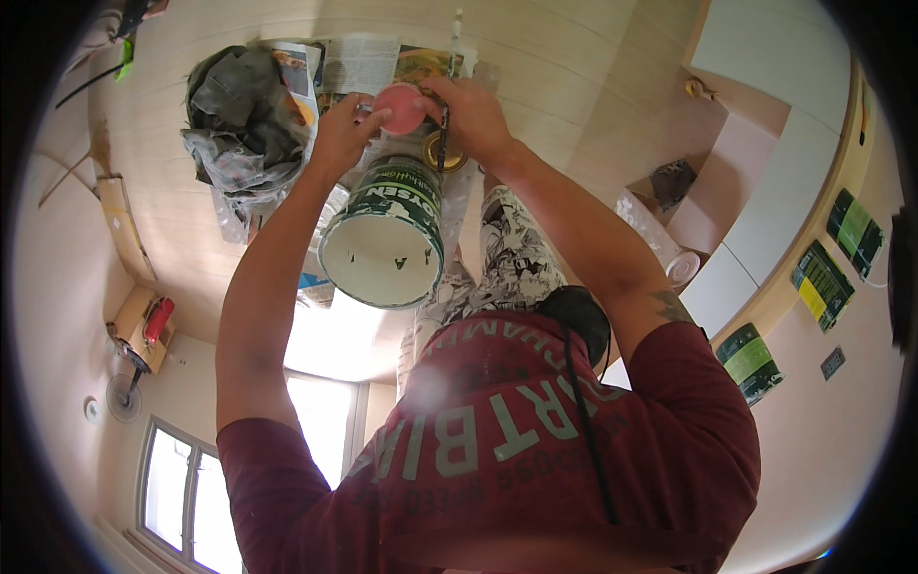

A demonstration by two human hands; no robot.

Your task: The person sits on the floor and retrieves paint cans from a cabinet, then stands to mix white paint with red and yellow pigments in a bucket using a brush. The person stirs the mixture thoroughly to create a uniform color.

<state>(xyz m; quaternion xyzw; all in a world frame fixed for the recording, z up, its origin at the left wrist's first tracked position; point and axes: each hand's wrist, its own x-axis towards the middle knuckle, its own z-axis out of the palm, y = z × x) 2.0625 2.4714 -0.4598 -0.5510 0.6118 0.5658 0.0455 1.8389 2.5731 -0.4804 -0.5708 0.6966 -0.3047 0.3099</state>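
Note:
Both hands meet over newspaper [356, 63] spread on the floor. A pink, round, shallow thing [399, 108] is between them; whether it is a cup or a lid I cannot tell. My left hand [346, 134] pinches its left edge with thumb and fingers. My right hand [470, 117] is closed on its right edge. A thin dark stick [443, 143] runs beside the right fingers; I cannot tell if they hold it. Just below stands a green and white paint bucket [394, 196], its pale round end toward me. A gold-rimmed tin [448, 153] is beside it.
A crumpled grey cloth and plastic heap [234, 115] lies left of the newspaper. To the right are a pale cabinet [741, 177] and a roll [683, 268] with clear plastic. Several green panels [824, 284] line the far right. A fan [124, 397] and window [182, 488] are lower left.

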